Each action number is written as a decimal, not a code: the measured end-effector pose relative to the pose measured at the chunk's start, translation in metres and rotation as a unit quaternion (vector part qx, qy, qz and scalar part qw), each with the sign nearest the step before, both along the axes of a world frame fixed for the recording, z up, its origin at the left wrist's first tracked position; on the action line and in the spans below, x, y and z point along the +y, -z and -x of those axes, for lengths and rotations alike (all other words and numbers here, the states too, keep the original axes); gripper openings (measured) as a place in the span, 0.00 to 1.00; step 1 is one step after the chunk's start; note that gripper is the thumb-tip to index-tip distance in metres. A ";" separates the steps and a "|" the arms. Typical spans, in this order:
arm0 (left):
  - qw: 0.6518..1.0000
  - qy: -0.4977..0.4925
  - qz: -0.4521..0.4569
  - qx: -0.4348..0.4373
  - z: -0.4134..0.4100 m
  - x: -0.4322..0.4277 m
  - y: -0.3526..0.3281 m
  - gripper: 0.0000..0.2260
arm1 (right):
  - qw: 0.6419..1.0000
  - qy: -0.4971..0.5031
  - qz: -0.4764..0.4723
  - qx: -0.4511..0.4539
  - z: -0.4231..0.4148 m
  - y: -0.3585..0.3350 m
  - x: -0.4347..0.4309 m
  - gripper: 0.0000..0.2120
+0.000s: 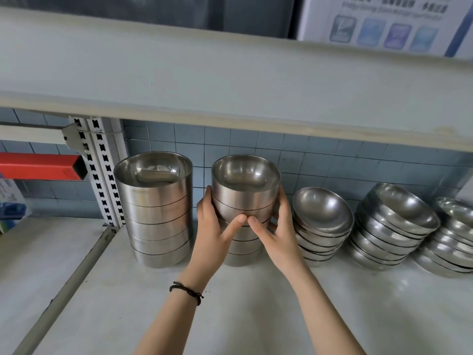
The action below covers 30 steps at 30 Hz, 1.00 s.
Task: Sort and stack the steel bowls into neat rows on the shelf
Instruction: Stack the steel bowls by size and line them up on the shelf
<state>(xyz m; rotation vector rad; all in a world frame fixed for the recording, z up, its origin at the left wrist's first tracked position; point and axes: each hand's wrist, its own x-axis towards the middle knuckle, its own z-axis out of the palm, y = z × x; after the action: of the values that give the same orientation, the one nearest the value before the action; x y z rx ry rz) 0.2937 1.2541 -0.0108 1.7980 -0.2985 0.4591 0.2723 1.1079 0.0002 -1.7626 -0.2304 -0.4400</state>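
Note:
A middle stack of straight-sided steel bowls (245, 193) stands on the white shelf (179, 303). My left hand (213, 231) grips its left side and my right hand (277, 234) grips its right side, with both thumbs meeting on the front of the upper bowls. To the left stands a taller stack of larger straight-sided bowls (157, 213). On the right, three stacks of shallow round bowls lean backward: one close to my right hand (321, 221), one further right (391, 226), one at the frame edge (453, 234).
An upper shelf board (230, 80) hangs low over the bowls. A slotted white upright (99, 170) and a red beam (38, 166) stand at the left, with a boxed item (10, 201) beyond. Blue wall tiles (332, 160) back the shelf.

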 end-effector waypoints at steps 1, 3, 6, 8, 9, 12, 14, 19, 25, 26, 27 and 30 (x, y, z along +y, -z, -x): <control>1.000 0.003 -0.005 -0.002 0.000 0.000 0.000 0.42 | 1.000 0.001 0.001 -0.001 0.000 0.000 0.000 0.46; 1.000 0.012 -0.023 -0.010 -0.001 0.000 0.002 0.42 | 1.000 0.010 0.015 -0.012 0.000 0.002 0.000 0.45; 0.997 0.035 -0.055 -0.029 0.000 0.005 0.005 0.42 | 0.999 0.010 0.033 -0.016 -0.002 0.006 -0.002 0.44; 0.996 0.041 -0.073 -0.035 -0.001 0.009 0.007 0.42 | 0.999 0.007 0.033 -0.009 -0.001 0.010 -0.003 0.43; 0.995 0.036 -0.081 -0.037 -0.001 0.010 0.008 0.42 | 1.000 0.009 0.030 -0.005 -0.001 0.012 -0.004 0.43; 0.996 0.016 -0.084 -0.035 -0.001 0.011 0.010 0.43 | 1.000 0.012 0.024 -0.001 0.001 0.014 -0.004 0.42; 0.996 0.017 -0.081 -0.037 -0.001 0.011 0.010 0.44 | 1.000 0.010 0.024 0.003 0.001 0.014 -0.004 0.43; 0.994 0.034 -0.094 -0.048 0.002 0.016 0.008 0.42 | 0.999 -0.004 0.035 0.020 0.004 0.011 -0.005 0.44; 0.938 -0.105 -0.330 -0.005 0.023 0.026 0.015 0.41 | 0.983 0.011 0.180 0.039 0.014 0.012 -0.017 0.41; 0.916 -0.129 -0.379 -0.021 0.030 0.028 0.015 0.39 | 0.972 0.030 0.229 0.040 0.018 0.015 -0.022 0.39; 0.895 -0.137 -0.423 -0.039 0.037 0.031 0.015 0.37 | 0.960 0.047 0.271 0.043 0.024 0.018 -0.027 0.37; 0.845 -0.143 -0.507 -0.093 0.061 0.039 0.021 0.28 | 0.918 0.091 0.386 0.034 0.043 0.026 -0.041 0.26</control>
<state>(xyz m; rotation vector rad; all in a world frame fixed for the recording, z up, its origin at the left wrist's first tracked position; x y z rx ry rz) 0.2328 1.2926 -0.0320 2.8698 -0.4614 0.7779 0.2292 1.0667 -0.0260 -2.5873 -0.2049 -0.4509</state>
